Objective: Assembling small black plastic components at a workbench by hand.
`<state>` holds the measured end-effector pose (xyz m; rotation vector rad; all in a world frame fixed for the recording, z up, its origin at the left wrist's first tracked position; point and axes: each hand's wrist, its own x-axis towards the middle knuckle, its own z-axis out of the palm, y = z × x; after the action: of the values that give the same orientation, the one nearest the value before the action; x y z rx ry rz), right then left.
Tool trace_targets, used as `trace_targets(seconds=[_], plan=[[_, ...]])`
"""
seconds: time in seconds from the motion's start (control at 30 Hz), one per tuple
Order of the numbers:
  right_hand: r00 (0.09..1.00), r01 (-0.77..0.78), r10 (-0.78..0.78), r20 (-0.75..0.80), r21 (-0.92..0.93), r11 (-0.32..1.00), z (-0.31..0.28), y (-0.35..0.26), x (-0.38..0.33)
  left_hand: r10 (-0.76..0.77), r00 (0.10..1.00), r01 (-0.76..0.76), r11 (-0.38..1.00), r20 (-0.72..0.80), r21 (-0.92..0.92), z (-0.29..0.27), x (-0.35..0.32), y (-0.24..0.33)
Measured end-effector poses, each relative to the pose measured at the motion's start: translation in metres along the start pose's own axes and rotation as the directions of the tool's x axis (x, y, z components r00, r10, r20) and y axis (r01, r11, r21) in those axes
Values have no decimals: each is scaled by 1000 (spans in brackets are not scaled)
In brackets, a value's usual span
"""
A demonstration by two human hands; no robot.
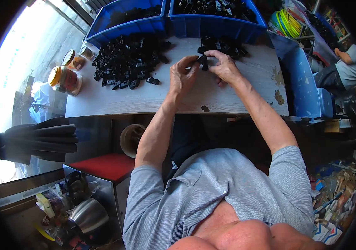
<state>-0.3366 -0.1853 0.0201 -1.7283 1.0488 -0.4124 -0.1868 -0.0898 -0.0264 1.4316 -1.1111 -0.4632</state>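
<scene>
Head view: at twelve o'clock on the pale wooden table (115,102), the left hand (182,76) and right hand (224,66) both pinch one small black plastic part (203,61) between fingertips, just in front of a small heap of parts (223,45). A bigger black pile (126,61) lies at eleven o'clock, blue bins (211,23) behind. Doing this well likely means a steady hold with both hands and squaring the pieces before pressing.

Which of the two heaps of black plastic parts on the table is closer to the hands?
The small heap just behind the right hand, in front of the right blue bin. The large heap lies farther left.
</scene>
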Motion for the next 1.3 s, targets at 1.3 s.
trace_targets(seconds=[1.3], plan=[[994,-95,100,41,-100,990,-4,3,6,475,823,-565,734,310,377,-5,14,2]])
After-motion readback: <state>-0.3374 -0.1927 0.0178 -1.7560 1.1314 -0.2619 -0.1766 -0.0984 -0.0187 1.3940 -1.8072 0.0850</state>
